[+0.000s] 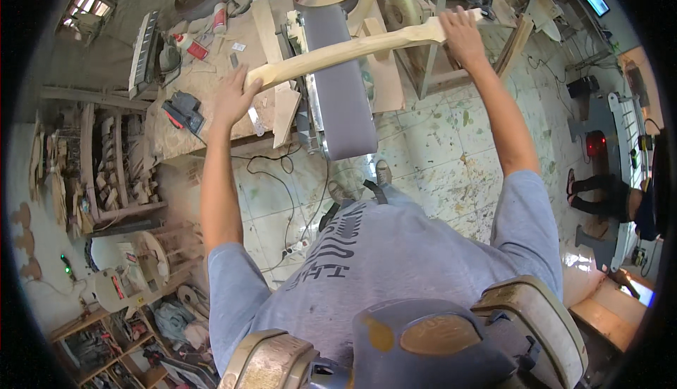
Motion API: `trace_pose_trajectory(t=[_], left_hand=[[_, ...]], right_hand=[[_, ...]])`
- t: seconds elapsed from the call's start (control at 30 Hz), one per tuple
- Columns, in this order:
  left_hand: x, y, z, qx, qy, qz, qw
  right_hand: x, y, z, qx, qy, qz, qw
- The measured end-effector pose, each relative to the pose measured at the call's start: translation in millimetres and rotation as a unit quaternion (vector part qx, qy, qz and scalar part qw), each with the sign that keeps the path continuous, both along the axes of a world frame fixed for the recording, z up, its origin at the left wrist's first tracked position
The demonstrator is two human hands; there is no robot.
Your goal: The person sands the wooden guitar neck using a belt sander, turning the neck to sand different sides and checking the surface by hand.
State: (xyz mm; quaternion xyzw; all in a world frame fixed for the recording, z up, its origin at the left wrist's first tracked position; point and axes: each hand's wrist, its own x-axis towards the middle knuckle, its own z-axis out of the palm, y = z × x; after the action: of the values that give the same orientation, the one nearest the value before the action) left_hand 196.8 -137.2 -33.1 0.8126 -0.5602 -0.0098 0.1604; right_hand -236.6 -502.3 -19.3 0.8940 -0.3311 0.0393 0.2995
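Note:
A long, pale, slightly curved piece of wood (345, 52) spans the space between my hands, crossing over the grey belt of a belt sander (342, 100). Its left end is gripped by my left hand (234, 96), thumb along the wood. My right hand (462, 36) is wrapped round the narrower right end, whose tip sticks out past the fingers. From this angle I cannot tell whether the wood touches the belt.
A wooden workbench (204, 86) holds a red-and-white bottle (190, 46), a black power tool (185, 112) and offcuts. Cables (282, 177) lie on the tiled floor below. Scrap-wood shelving (106, 156) stands left. Another person (613, 198) is at the far right, beside a machine.

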Motion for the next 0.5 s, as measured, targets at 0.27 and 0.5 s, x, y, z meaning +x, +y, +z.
trace_pose_trajectory(t=[0.27, 0.5], left_hand=[[-86.0, -80.4, -3.7, -0.023, -0.021, 0.021, 0.999], [-122.1, -92.4, -3.9, -0.036, -0.013, 0.069, 0.997]], right_hand=[[-54.8, -97.7, 3.9, 0.008, 0.059, -0.05, 0.997], [-46.8, -136.4, -1.0, -0.017, 0.052, -0.037, 0.998]])
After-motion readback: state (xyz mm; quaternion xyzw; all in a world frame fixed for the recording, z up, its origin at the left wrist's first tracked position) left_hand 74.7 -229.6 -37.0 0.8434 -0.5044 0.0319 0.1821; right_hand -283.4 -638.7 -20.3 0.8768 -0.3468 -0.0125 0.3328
